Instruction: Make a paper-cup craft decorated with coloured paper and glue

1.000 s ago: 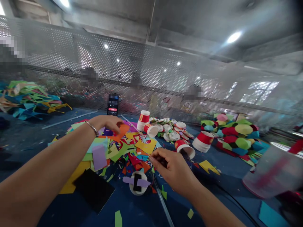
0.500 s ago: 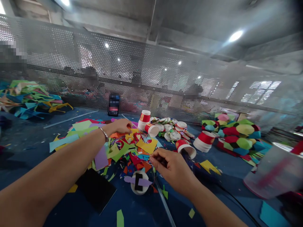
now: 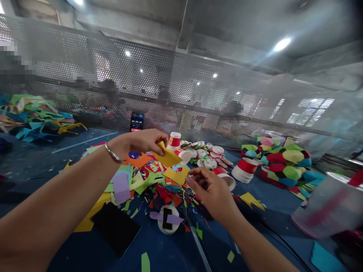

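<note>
My left hand [image 3: 149, 141], with a bracelet at its wrist, pinches a yellow piece of paper [image 3: 168, 155] and holds it above the heap of coloured paper scraps [image 3: 147, 172]. Close to the right corner of another yellow paper with a cut-out [image 3: 176, 175], my right hand [image 3: 211, 190] has its fingers curled in a pinch. Whatever lies between those fingertips is too small to make out. Below the heap, a white round paper piece [image 3: 162, 228] carries a purple strip [image 3: 175, 219] and a black L-shaped piece [image 3: 167, 223].
Red-and-white paper cups [image 3: 245, 170] and a pile of white discs [image 3: 210, 163] lie beyond my right hand. Paper balls [image 3: 286, 162] and a translucent tumbler [image 3: 323, 207] stand at right. A phone [image 3: 137, 121] leans against the perforated screen [image 3: 159, 68]. Black paper [image 3: 116, 228] lies front left.
My left hand has risen and moved right, lifting the yellow paper from the heap. My right hand has shifted slightly up and right, its fingers still curled.
</note>
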{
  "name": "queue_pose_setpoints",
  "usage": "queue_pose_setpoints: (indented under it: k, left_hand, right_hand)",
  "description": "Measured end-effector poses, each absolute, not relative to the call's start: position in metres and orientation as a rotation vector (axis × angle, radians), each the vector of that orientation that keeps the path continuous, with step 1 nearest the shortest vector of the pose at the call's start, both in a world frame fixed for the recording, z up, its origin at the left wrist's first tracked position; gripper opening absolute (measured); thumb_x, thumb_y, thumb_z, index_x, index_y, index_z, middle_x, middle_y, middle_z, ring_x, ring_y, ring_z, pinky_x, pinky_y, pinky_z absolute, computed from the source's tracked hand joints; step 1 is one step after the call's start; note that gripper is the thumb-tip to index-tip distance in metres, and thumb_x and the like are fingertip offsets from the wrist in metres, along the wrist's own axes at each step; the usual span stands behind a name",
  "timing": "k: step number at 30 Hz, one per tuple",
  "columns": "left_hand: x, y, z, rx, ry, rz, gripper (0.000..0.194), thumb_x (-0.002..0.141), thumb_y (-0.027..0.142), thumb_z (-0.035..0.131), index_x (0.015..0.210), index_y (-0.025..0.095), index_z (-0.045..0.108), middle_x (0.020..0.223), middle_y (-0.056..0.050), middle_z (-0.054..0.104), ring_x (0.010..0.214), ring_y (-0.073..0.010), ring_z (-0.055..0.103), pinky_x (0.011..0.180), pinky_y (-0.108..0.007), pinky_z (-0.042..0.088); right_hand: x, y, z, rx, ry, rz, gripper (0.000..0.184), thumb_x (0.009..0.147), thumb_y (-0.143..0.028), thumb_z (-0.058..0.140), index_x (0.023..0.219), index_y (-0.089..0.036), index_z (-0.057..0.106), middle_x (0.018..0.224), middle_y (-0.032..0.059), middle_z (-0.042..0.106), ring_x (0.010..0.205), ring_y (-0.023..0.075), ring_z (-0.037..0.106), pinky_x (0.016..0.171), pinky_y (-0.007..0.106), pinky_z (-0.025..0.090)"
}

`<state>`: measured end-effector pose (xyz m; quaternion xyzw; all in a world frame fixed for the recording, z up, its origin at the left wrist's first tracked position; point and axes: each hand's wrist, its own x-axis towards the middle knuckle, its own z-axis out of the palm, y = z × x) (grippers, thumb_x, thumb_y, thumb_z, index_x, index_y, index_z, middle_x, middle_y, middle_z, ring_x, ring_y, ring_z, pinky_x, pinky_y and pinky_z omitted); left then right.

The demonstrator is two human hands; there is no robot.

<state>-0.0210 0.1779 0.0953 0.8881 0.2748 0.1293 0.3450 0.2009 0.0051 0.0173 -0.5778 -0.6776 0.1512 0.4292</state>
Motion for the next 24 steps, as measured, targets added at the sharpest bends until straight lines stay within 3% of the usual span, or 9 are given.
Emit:
queue_pose_setpoints:
  k: [5, 9, 16, 19, 21, 24]
  left_hand:
    - [0.000, 0.153, 0.098, 2.220, 0.377, 0.324, 0.031, 0.070, 0.026, 0.076, 0.088, 0.018, 0.052, 0.083, 0.001, 0.058, 0.074, -0.0125, 0.056, 0.063, -0.024, 0.042]
    - [0.007, 0.148, 0.090, 2.160, 0.317, 0.379, 0.033, 0.071, 0.021, 0.075, 0.093, 0.019, 0.051, 0.087, 0.000, 0.060, 0.078, -0.0142, 0.059, 0.064, -0.024, 0.045]
    - [0.005, 0.135, 0.097, 2.079, 0.235, 0.359, 0.028, 0.075, 0.021, 0.070, 0.095, 0.022, 0.051, 0.089, 0.000, 0.065, 0.083, -0.0158, 0.062, 0.072, -0.028, 0.050]
    - [0.008, 0.131, 0.098, 2.120, 0.259, 0.374, 0.030, 0.076, 0.024, 0.069, 0.099, 0.021, 0.050, 0.095, -0.002, 0.067, 0.086, -0.0179, 0.064, 0.073, -0.029, 0.050]
    - [0.012, 0.131, 0.095, 2.198, 0.331, 0.477, 0.035, 0.076, 0.026, 0.067, 0.104, 0.020, 0.049, 0.099, -0.005, 0.067, 0.090, -0.0197, 0.064, 0.071, -0.029, 0.049]
    - [0.016, 0.131, 0.088, 2.359, 0.478, 0.681, 0.040, 0.076, 0.025, 0.066, 0.111, 0.017, 0.048, 0.096, -0.006, 0.066, 0.086, -0.0191, 0.062, 0.069, -0.028, 0.046]
  right_hand:
    - [0.202, 0.006, 0.018, -1.415, -1.671, 0.279, 0.030, 0.090, -0.046, 0.065, 0.106, -0.020, 0.063, 0.087, 0.0035, 0.065, 0.065, 0.0151, 0.056, 0.059, 0.029, 0.046]
    - [0.205, 0.007, 0.018, -1.379, -1.620, 0.245, 0.026, 0.092, -0.044, 0.064, 0.103, -0.020, 0.062, 0.084, 0.0029, 0.062, 0.066, 0.0157, 0.056, 0.062, 0.030, 0.049]
    - [0.208, 0.009, 0.020, -1.318, -1.473, 0.231, 0.037, 0.088, -0.047, 0.067, 0.111, -0.022, 0.054, 0.096, 0.0053, 0.061, 0.073, 0.0178, 0.058, 0.063, 0.030, 0.049]
    - [0.207, 0.006, 0.023, -1.330, -1.544, 0.277, 0.025, 0.092, -0.046, 0.062, 0.093, -0.022, 0.057, 0.078, 0.0008, 0.058, 0.067, 0.0166, 0.054, 0.059, 0.028, 0.043]
    - [0.206, 0.004, 0.025, -1.371, -1.584, 0.252, 0.028, 0.093, -0.046, 0.060, 0.080, -0.022, 0.055, 0.065, -0.0028, 0.049, 0.058, 0.0145, 0.046, 0.053, 0.028, 0.036]
    - [0.207, 0.002, 0.027, -1.356, -1.581, 0.237, 0.028, 0.094, -0.045, 0.059, 0.078, -0.022, 0.055, 0.062, -0.0037, 0.047, 0.055, 0.0137, 0.044, 0.051, 0.027, 0.034]
